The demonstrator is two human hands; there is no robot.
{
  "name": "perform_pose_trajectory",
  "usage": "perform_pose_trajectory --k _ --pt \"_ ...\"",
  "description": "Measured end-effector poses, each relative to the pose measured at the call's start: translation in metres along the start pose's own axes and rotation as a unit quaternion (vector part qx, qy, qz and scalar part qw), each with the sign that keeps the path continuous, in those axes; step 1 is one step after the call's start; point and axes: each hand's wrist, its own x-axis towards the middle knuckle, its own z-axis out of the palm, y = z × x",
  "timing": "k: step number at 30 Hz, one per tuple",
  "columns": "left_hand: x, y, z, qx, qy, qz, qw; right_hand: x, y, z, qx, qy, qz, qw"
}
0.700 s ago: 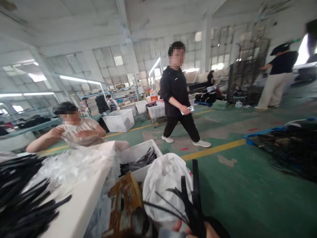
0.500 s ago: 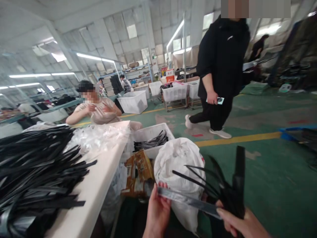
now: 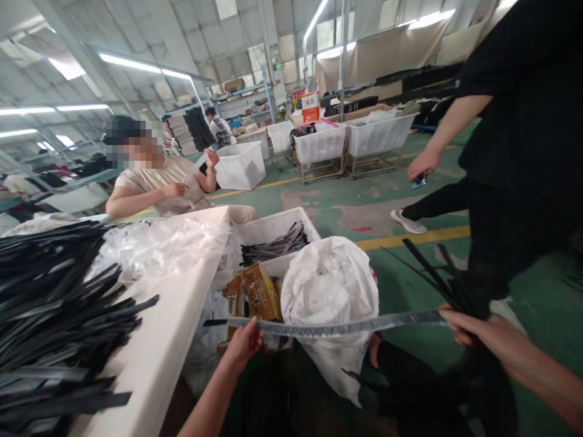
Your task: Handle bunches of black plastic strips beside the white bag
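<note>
My left hand (image 3: 245,343) pinches one end of a long clear-wrapped strip (image 3: 337,328). The strip stretches level to my right hand (image 3: 473,331), which grips its other end together with a bundle of thin black strips (image 3: 437,279) that fan up and to the left. The stretched strip crosses in front of a stuffed white sack (image 3: 330,291). A big heap of black strips (image 3: 54,315) lies on the white table (image 3: 168,340) to my left, with a pile of clear plastic sleeves (image 3: 159,243) behind it.
A seated person (image 3: 155,176) works at the table's far end. A person in black (image 3: 523,139) walks close on my right, phone in hand. A white bin (image 3: 268,233) holding black strips and a brown carton (image 3: 255,294) stand beside the sack. White crates (image 3: 346,142) stand farther off.
My hands have moved apart, pulling the wrapped strip out straight and long. The person in black has walked closer on the right. My view has dropped toward the table.
</note>
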Motion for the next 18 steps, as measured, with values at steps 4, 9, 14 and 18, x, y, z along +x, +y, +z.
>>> perform_pose_trajectory --k 4,9,14,18 --pt "0.051 0.092 0.028 -0.038 0.024 0.035 0.998 0.085 -0.062 0.037 -0.045 -0.028 -0.039 0.998" --pt "0.127 0.186 0.060 -0.029 0.065 0.117 0.991 0.202 -0.120 0.087 -0.110 -0.003 -0.031 0.993" --pt "0.172 0.157 0.091 0.084 0.052 0.117 0.988 0.235 -0.124 0.086 -0.142 -0.002 -0.043 0.989" --pt "0.187 0.071 0.125 0.208 -0.024 0.061 0.976 0.203 -0.096 0.021 -0.107 -0.022 -0.055 0.992"
